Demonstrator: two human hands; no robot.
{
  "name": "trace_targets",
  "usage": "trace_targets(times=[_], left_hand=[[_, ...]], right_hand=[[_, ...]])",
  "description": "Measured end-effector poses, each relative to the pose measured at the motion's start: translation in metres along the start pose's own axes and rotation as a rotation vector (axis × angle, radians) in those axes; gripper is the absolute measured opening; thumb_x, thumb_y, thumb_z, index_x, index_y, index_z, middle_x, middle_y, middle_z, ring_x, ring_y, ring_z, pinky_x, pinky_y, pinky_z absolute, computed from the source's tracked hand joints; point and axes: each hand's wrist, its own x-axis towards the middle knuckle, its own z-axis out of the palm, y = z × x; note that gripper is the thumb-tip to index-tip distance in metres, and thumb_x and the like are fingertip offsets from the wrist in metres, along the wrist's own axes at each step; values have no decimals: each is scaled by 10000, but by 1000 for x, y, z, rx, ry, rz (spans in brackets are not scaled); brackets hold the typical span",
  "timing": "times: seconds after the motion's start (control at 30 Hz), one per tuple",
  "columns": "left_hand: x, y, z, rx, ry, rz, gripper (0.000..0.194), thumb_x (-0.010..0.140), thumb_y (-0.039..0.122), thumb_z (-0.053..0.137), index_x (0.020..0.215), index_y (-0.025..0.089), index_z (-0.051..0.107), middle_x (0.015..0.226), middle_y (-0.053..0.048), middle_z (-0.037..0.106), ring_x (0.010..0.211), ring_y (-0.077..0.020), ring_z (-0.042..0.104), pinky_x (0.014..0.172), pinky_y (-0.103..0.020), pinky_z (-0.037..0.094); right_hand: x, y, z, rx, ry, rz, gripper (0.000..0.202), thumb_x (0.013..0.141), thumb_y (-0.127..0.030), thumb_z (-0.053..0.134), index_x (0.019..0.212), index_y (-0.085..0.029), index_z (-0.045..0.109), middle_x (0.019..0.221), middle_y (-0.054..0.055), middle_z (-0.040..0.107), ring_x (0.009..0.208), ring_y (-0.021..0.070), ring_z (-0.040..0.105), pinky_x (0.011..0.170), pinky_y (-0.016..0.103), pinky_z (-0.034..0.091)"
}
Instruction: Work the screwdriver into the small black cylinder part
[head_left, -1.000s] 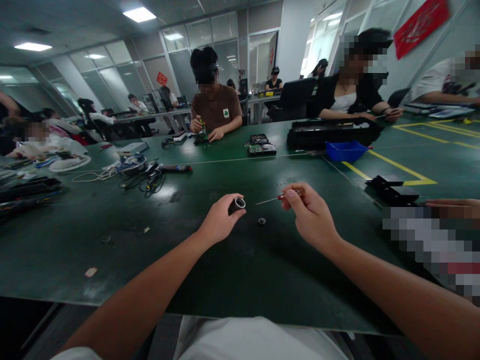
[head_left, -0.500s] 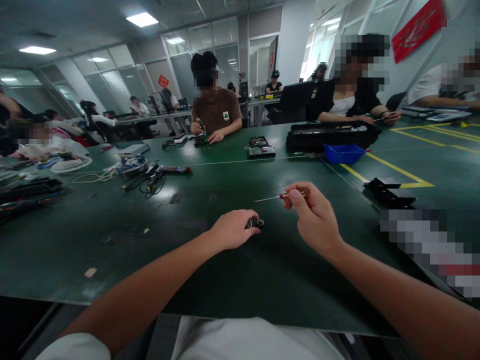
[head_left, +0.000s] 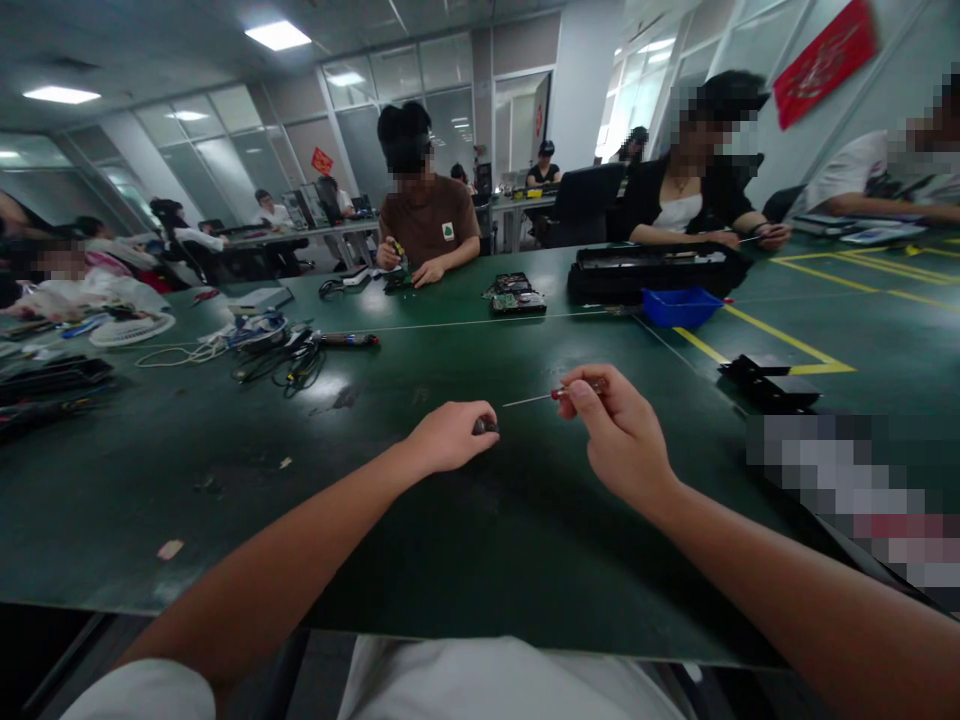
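In my right hand (head_left: 622,425) is a screwdriver (head_left: 556,394) with a red collar and a clear reddish handle, gripped between thumb and fingers. Its thin metal shaft points left, the tip near my other hand but apart from it. My left hand (head_left: 456,436) is closed around a small dark round part (head_left: 484,426), which shows between thumb and forefinger just above the green tabletop (head_left: 510,560). Most of that part is hidden by the fingers, so its kind cannot be told.
Ahead lie an opened device with a green circuit board (head_left: 517,296), a long black housing (head_left: 656,275) and a blue tray (head_left: 681,307). Tangled cables (head_left: 296,365) are at left, a black bracket (head_left: 769,385) at right. Across the table a person in brown (head_left: 427,220) works with a tool.
My left hand has shifted slightly left and up, and its fingers have drawn closer around the small part, covering more of it. My right hand still holds the screwdriver in nearly the same pose.
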Motion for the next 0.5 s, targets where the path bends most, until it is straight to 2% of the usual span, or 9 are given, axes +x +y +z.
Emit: trace_targets(times=[0.1,0.17,0.23,0.3,0.37,0.5], left_hand=[[-7,-28,-22,-85,73,-68,217,822,352,637,974,210,700,987,-54,712,891,-227,651,792,-330,465],[-16,-48,-39,-206,140,-180,236,795,354,636,958,193,689,932,-54,703,759,-194,633,714,-311,457],[-27,-68,-55,-424,224,-296,283,785,354,619,1001,177,664,878,-43,682,622,-143,566,606,-276,418],[-42,-88,-70,-660,338,-374,341,783,315,607,1091,170,640,848,-27,641,573,-108,493,517,-235,334],[-60,-107,-85,-832,470,-423,322,793,266,600,1093,151,622,822,-12,587,573,-91,451,480,-216,252],[-97,-142,-114,-865,743,-513,102,882,237,458,907,145,494,758,5,488,589,-86,428,502,-205,257]], right_hand=[[0,2,0,-15,-17,1,175,999,-356,498,1008,-220,608,756,-1,650,710,167,624,679,327,479],[0,3,1,-24,-32,5,181,1002,-359,495,1017,-220,611,768,2,655,721,170,626,683,331,477],[0,4,1,-26,-38,11,187,1003,-363,493,1021,-220,611,771,3,655,730,173,628,690,336,477],[0,5,1,-24,-41,18,191,1003,-366,491,1025,-218,609,768,4,654,732,175,629,695,339,476],[1,5,1,-22,-41,27,191,1002,-368,492,1019,-216,607,765,5,653,728,175,626,696,340,474],[1,7,2,-10,-50,45,197,1002,-376,491,1015,-217,607,775,7,654,738,175,625,707,342,472]])
